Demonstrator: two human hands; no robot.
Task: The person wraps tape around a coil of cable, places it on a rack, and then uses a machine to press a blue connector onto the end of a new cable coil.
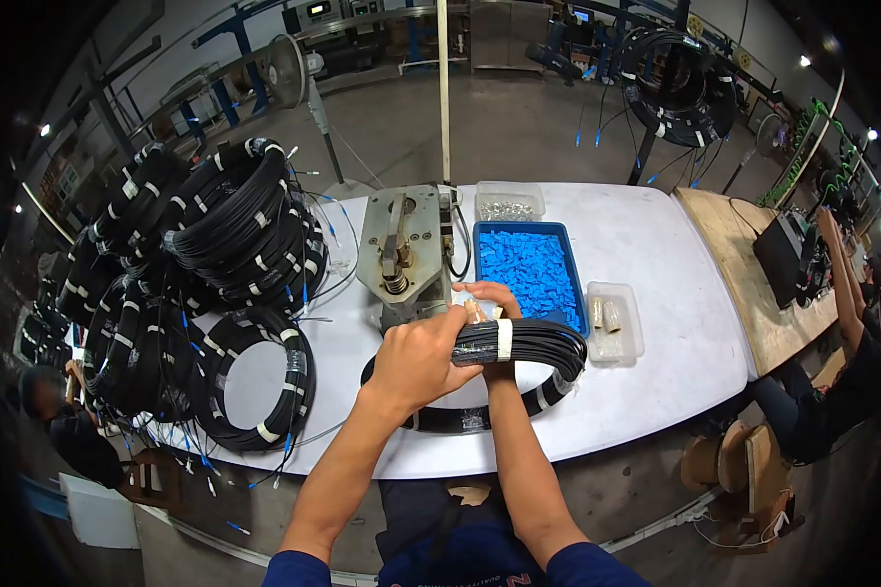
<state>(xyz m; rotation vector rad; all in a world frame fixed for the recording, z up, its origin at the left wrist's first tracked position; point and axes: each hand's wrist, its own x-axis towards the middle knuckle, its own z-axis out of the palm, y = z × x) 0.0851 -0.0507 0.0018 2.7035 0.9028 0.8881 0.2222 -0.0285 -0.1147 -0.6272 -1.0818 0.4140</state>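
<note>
White-topped table (656, 235), black cable coil (533, 342) at near edge, blue tray (580, 284) of small blue pieces (524, 266) beyond. Left hand (416, 357) grasps coil; right hand (494, 296) behind it, fingers bent, grip unclear.

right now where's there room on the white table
Bare white tabletop spans from the blue tray and nearer clear box to the wooden table. Black coils crowd the left; left hand, right hand, held coil and press fill the middle.
</note>
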